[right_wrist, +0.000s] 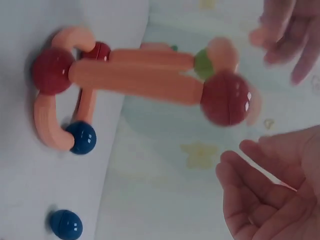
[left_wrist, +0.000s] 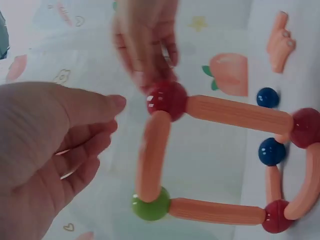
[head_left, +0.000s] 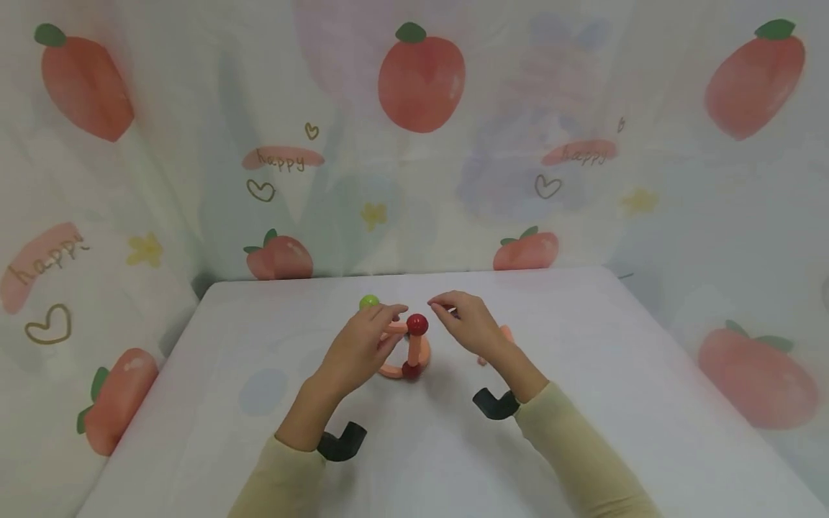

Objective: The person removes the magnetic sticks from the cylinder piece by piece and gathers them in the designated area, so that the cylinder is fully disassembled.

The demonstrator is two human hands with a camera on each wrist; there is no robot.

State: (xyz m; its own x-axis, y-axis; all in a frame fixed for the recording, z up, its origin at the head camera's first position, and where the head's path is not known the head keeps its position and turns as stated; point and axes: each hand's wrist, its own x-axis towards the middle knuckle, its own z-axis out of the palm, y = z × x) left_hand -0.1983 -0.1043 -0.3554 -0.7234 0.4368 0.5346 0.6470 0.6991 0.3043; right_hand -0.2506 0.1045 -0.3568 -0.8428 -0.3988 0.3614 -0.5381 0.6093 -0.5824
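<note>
An orange-rod and ball construction toy stands on the table between the hands. Its base ring joins curved rods [right_wrist: 47, 120] to red balls and a blue ball [right_wrist: 83, 137]. Two straight rods [right_wrist: 137, 82] rise to an upper red ball [head_left: 417, 324] and a green ball [head_left: 369, 301], which a curved rod [left_wrist: 154, 157] links. My left hand [head_left: 356, 349] hovers beside the upper part with loosely bent fingers, holding nothing. On the other side my right hand [head_left: 476, 327] is near the upper red ball, thumb and fingers apart from it in the right wrist view and holding nothing.
A loose blue ball [right_wrist: 66, 224] lies on the white table [head_left: 259, 446] near the toy. Further right are loose orange pieces [left_wrist: 281, 42], partly behind the right arm in the head view. Black curved parts [head_left: 343, 441] sit at both wrists. A fruit-printed cloth [head_left: 401, 201] hangs behind.
</note>
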